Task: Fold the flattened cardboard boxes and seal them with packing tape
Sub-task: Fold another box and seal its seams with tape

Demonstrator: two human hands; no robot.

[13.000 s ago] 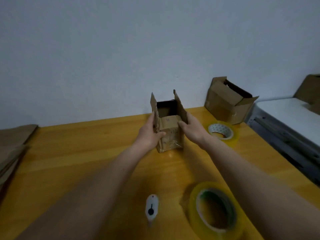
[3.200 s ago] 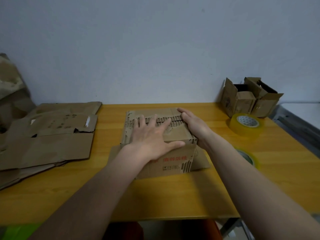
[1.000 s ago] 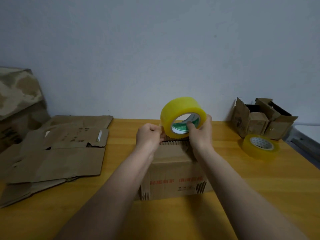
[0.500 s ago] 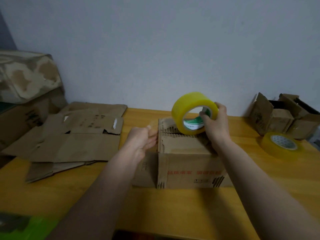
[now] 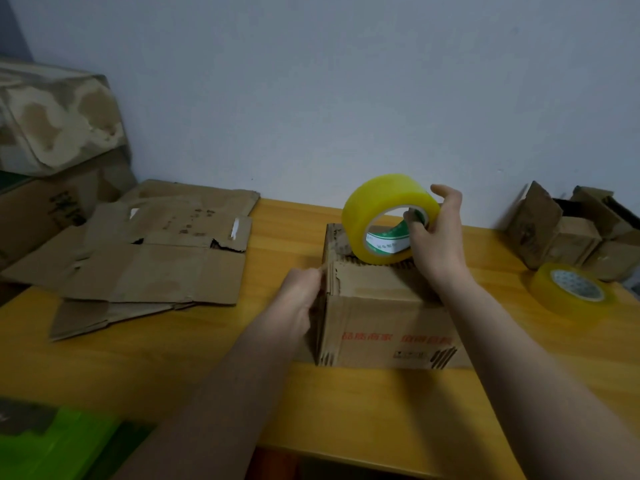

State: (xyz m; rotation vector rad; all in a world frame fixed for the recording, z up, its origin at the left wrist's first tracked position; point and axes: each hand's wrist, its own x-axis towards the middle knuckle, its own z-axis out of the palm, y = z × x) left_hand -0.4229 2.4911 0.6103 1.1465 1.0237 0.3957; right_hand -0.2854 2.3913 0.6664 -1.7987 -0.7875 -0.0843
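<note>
Right hand: I see it gripping the yellow tape roll, a finger hooked through the core and the thumb raised behind the roll's far edge. The roll stands on edge on top of the folded cardboard box, toward its far side.

Left hand: pressed to the box's left top edge, fingertips pinched together there; I take it to be holding the tape's free end, though the strip itself is too faint for me to confirm.

Folded cardboard box: brown, red printed characters on the near face, top flaps closed, sitting on the wooden table in front of me.

Flattened cardboard boxes: a loose stack lying on the table's left part, well apart from the box in hand.

Second tape roll: pale yellow, lying flat on the table at right.

Small cardboard boxes: a cluster with flaps open, against the wall at far right, just behind the second roll.

Worn carton: patchy surface, at far left, resting on another carton.

Green surface: lower left corner, below the table edge; blurred.
</note>
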